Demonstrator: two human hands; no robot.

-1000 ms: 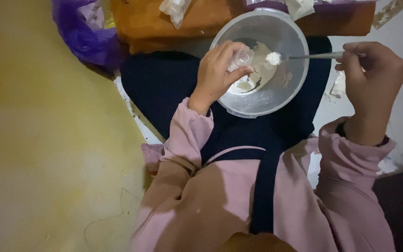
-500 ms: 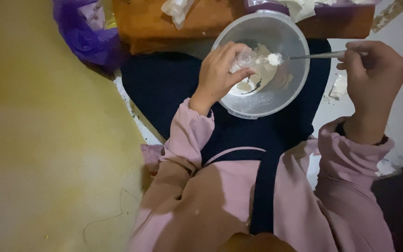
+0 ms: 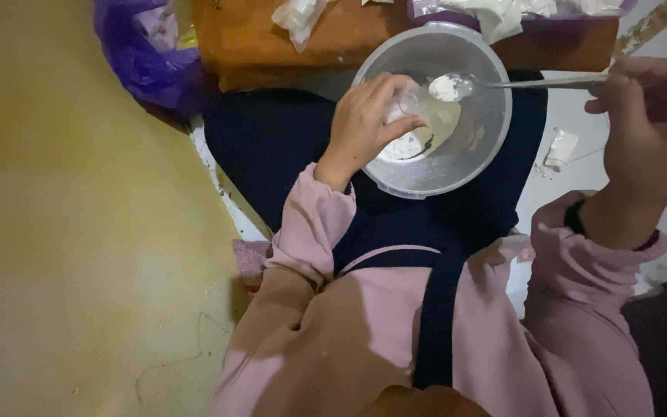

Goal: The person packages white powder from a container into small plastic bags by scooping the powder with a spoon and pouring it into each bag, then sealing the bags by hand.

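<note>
The left hand point(image 3: 364, 123) is closed round a small clear cup point(image 3: 411, 104), tilted inside the bowl point(image 3: 496, 131) on the lap. The right hand point(image 3: 650, 127) pinches the spoon point(image 3: 519, 83) by its handle end — long axis level, its powder-heaped tip pointing left at the cup. Cup likely light and slippery; powder spills easily.

Dim indoor light, warm yellow cast. Brightest patch on the yellowish floor point(image 3: 79, 232) at left, fading toward the top corner. Dark navy lap cloth point(image 3: 272, 139) nearly black, no detail. Soft sheen on the clear plastic round bowl point(image 3: 488, 147) rim. Slight softness overall; purple plastic bag point(image 3: 144, 58) blurred.
</note>
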